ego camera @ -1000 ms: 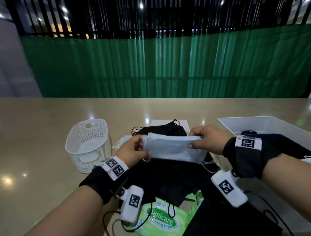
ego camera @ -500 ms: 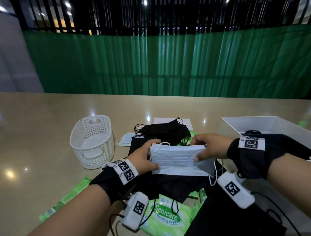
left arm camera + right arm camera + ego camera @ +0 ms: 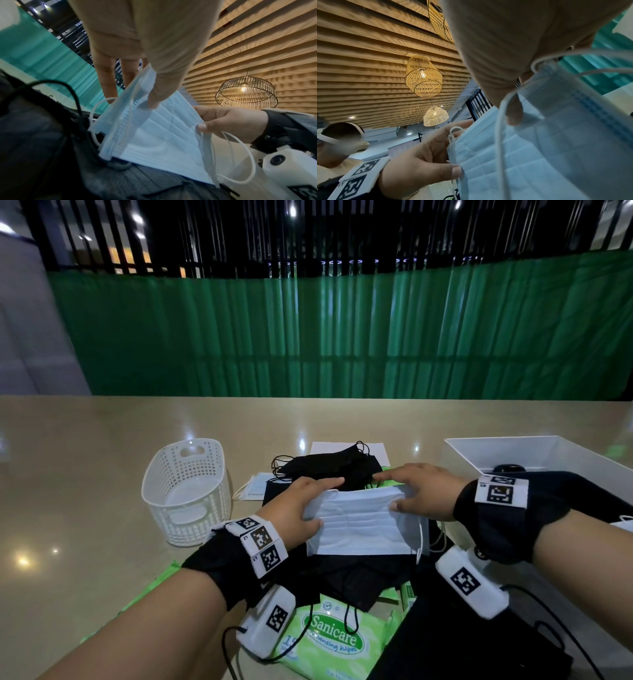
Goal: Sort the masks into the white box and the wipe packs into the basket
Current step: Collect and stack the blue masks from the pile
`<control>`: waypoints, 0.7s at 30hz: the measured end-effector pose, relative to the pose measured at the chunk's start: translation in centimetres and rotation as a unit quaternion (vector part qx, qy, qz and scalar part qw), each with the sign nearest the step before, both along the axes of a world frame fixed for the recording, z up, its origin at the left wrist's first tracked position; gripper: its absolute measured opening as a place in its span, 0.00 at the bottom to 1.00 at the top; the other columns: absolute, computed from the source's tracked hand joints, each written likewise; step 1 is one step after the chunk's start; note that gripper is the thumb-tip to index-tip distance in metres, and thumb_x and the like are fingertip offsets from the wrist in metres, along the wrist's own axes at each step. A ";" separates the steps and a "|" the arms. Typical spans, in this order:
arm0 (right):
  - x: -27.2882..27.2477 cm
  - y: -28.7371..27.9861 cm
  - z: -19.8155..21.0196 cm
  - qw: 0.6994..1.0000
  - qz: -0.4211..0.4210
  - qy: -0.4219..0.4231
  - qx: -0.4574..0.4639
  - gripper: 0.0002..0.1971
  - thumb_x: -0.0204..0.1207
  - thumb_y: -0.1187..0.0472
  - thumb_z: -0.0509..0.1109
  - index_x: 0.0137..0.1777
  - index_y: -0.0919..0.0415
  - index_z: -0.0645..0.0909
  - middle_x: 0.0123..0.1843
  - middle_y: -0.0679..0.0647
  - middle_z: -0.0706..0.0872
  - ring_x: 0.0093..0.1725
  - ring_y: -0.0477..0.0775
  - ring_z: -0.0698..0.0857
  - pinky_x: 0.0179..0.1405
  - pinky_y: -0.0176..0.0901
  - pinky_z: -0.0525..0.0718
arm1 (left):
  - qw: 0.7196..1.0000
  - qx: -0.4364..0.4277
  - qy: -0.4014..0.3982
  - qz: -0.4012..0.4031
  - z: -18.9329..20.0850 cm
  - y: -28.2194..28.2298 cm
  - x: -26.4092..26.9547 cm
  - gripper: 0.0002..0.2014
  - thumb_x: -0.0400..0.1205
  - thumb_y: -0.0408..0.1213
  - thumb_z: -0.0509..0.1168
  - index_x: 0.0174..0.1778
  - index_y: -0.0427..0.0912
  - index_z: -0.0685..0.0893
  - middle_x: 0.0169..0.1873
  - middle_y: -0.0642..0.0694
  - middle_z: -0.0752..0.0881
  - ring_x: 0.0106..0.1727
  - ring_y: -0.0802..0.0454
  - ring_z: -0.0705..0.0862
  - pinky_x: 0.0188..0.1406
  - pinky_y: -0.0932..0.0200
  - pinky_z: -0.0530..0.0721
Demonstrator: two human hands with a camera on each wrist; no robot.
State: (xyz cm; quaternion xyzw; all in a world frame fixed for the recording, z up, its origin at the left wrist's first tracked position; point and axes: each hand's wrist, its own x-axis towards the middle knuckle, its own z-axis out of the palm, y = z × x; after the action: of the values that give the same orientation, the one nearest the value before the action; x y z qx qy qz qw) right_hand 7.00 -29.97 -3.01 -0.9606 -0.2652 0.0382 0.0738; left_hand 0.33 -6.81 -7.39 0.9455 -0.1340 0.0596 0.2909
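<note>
the blue mask [image 3: 359, 525] is held up over the black masks [image 3: 329, 470], near the middle of the counter [image 3: 85, 474]. the left hand [image 3: 301, 508] pinches its left end and the right hand [image 3: 421, 494] pinches its right end, likely to keep it flat. the white box [image 3: 548, 457] waits on the right, the basket [image 3: 186, 491] on the left. a wipe pack [image 3: 335, 642] lies near the person.

Dim interior scene. Ceiling spots glare off the glossy table [image 3: 85, 474]; woven pendant lamps [image 3: 423, 76] glow warm in the wrist views. Wide-angle distortion bends the edges. Near objects blur, and black cloth loses detail in shadow.
</note>
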 end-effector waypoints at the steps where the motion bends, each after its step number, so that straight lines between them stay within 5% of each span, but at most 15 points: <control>1: -0.1 0.0 0.0 1.000 0.003 -0.003 -0.010 0.31 0.79 0.48 0.65 0.79 0.35 0.57 0.82 0.45 0.63 0.82 0.51 0.56 0.81 0.51 0.53 | 1.000 0.003 0.001 0.005 0.1 0.0 -0.1 0.40 0.80 0.35 0.65 0.62 0.88 0.50 0.66 0.57 0.68 0.54 0.49 0.81 0.53 0.56 0.83; 4: -0.7 0.3 0.1 0.999 0.034 0.001 -0.040 0.35 0.81 0.49 0.63 0.81 0.35 0.48 0.84 0.40 0.52 0.84 0.49 0.44 0.81 0.57 0.39 | 1.000 0.014 -0.001 0.012 0.5 0.1 -0.2 0.43 0.81 0.35 0.64 0.63 0.89 0.44 0.67 0.56 0.67 0.56 0.44 0.82 0.55 0.53 0.83; 7: -0.9 0.6 0.0 0.996 0.052 -0.003 -0.074 0.34 0.83 0.52 0.60 0.82 0.37 0.45 0.85 0.39 0.47 0.84 0.47 0.40 0.79 0.57 0.34 | 1.000 0.030 0.000 0.009 0.6 0.1 -0.1 0.38 0.82 0.34 0.62 0.66 0.85 0.51 0.66 0.56 0.67 0.48 0.54 0.80 0.45 0.64 0.82; 11: -0.9 0.5 -0.1 0.994 0.037 0.004 -0.105 0.30 0.85 0.54 0.55 0.83 0.42 0.45 0.85 0.42 0.50 0.84 0.46 0.41 0.79 0.58 0.32 | 0.998 0.049 0.020 0.017 0.6 0.1 0.1 0.29 0.82 0.35 0.61 0.73 0.71 0.65 0.63 0.55 0.69 0.50 0.58 0.76 0.42 0.72 0.74; 15: -0.9 0.5 0.1 0.992 0.010 0.044 -0.115 0.30 0.85 0.50 0.54 0.84 0.44 0.46 0.84 0.47 0.56 0.84 0.46 0.47 0.79 0.57 0.31 | 0.998 0.048 0.018 0.028 0.6 0.2 0.1 0.26 0.82 0.40 0.64 0.73 0.67 0.67 0.60 0.55 0.72 0.52 0.57 0.78 0.50 0.66 0.77; 17: -0.8 0.5 0.1 0.991 0.002 0.064 -0.117 0.29 0.85 0.47 0.54 0.83 0.45 0.50 0.82 0.49 0.63 0.83 0.49 0.57 0.80 0.56 0.35 | 0.998 0.045 0.013 0.037 0.5 0.3 0.2 0.25 0.82 0.39 0.64 0.73 0.63 0.70 0.60 0.54 0.75 0.57 0.55 0.79 0.56 0.63 0.77; 19: -0.7 0.4 0.3 0.993 -0.007 0.059 -0.103 0.25 0.84 0.47 0.56 0.80 0.50 0.63 0.76 0.52 0.74 0.76 0.53 0.71 0.79 0.51 0.53 | 0.999 0.025 -0.003 0.044 0.4 0.6 0.2 0.23 0.82 0.35 0.63 0.71 0.60 0.74 0.59 0.56 0.79 0.59 0.57 0.80 0.54 0.69 0.77; 21: -0.6 0.4 0.7 0.997 -0.012 0.037 -0.069 0.17 0.83 0.50 0.60 0.67 0.56 0.77 0.63 0.53 0.83 0.63 0.55 0.80 0.61 0.43 0.73 | 0.998 0.019 -0.017 0.059 0.5 0.8 0.0 0.21 0.82 0.34 0.62 0.69 0.58 0.76 0.52 0.59 0.81 0.50 0.62 0.80 0.40 0.82 0.72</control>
State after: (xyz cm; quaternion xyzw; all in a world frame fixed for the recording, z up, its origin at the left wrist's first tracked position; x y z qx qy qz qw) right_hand 6.43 -29.59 -2.34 -0.9646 -0.2470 0.0906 0.0170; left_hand 0.37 -5.96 -6.86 0.9559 -0.0837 0.0905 0.2666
